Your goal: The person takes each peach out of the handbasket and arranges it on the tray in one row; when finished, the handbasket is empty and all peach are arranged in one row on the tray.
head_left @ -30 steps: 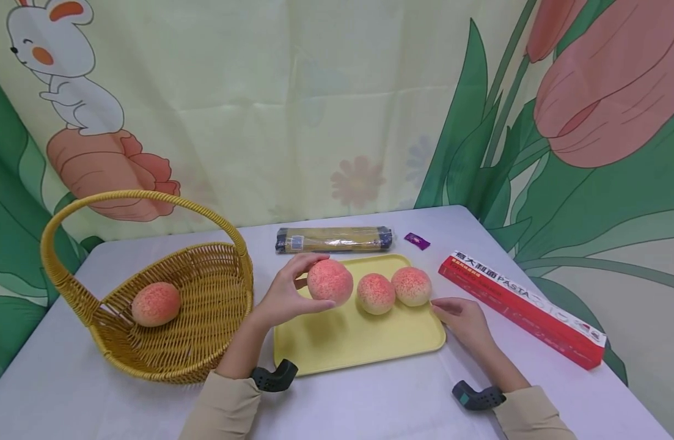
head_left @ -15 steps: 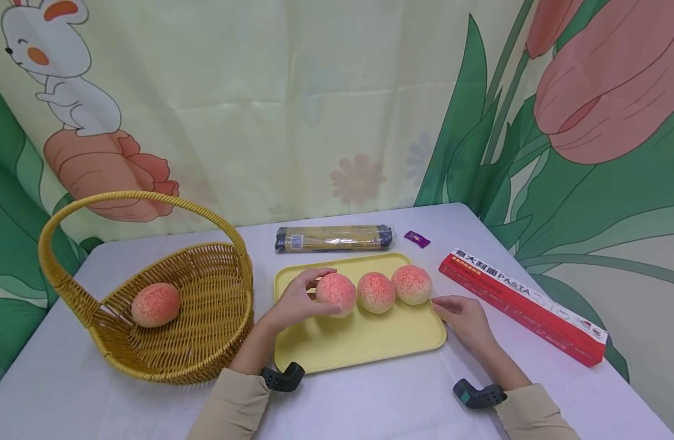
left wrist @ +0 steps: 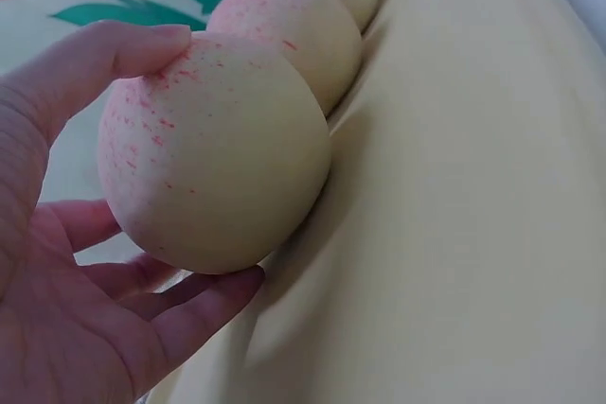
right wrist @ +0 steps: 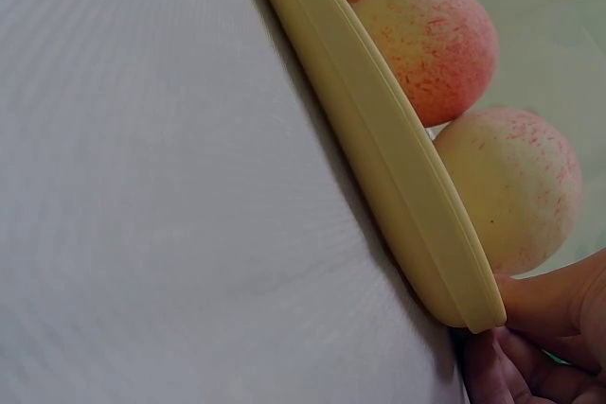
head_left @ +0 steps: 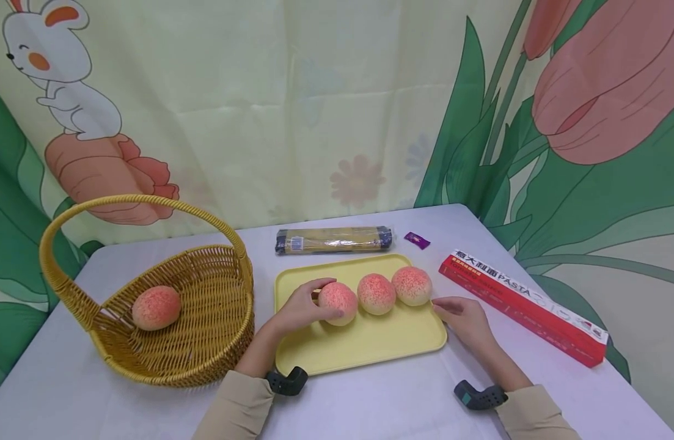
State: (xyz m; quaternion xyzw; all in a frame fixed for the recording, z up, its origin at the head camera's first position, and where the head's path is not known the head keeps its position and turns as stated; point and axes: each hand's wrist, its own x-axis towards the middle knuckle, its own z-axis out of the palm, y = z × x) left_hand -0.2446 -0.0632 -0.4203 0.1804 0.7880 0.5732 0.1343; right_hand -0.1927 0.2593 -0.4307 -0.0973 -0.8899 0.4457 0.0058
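My left hand (head_left: pixel 300 310) holds a pink-and-cream peach (head_left: pixel 339 304) low over the left part of a yellow tray (head_left: pixel 375 342). In the left wrist view the thumb lies over the top of that peach (left wrist: pixel 213 158) and the fingers curl beneath its side. Two more peaches sit in a row to its right, a redder middle one (head_left: pixel 376 294) and a paler one (head_left: pixel 412 286). At the tray's right edge, my right hand (head_left: pixel 464 319) pinches the rim (right wrist: pixel 478 305), thumb above and fingers below, as the right wrist view shows.
To the left stands a wicker basket (head_left: pixel 216 360) with a tall handle and one peach (head_left: pixel 156 308) inside. Behind the tray lie a wrapped noodle pack (head_left: pixel 333 240) and a small purple packet (head_left: pixel 417 240). A red pasta box (head_left: pixel 523 308) lies slanted on the right.
My left hand has lowered its peach onto the tray area, moving slightly right to line up beside the middle peach. The right hand stays at the tray's edge.
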